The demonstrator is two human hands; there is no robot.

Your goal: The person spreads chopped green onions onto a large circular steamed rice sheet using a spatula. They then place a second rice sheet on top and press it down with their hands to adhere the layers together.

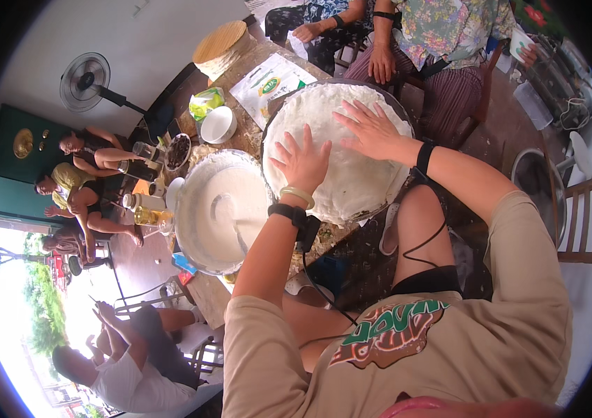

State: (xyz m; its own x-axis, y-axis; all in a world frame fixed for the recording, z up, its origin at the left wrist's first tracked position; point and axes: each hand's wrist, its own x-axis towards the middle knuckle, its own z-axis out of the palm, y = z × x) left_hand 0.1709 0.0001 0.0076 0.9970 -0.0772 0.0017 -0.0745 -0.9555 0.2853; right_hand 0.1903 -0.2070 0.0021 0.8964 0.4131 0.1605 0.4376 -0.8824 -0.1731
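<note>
A large round sheet of pale dough or batter (pixel 337 172) covers a dark round pan or griddle (pixel 405 112) before me. My left hand (pixel 303 162) lies palm down over the sheet's left part, fingers spread. Over its upper right part my right hand (pixel 371 133) is spread the same way. Neither hand grips anything; whether the palms press or just hover cannot be told. Left of the pan stands a wide metal basin (pixel 186 230) of creamy batter (pixel 212 209), a utensil partly sunk in it.
Behind the basin are a white bowl (pixel 218 125), a bowl of dark food (pixel 177 152), a printed bag (pixel 269 86) and a stack with a woven lid (pixel 220 42). Bottles and jars (pixel 149 209) stand left. People sit around; a cable hangs from my left wrist.
</note>
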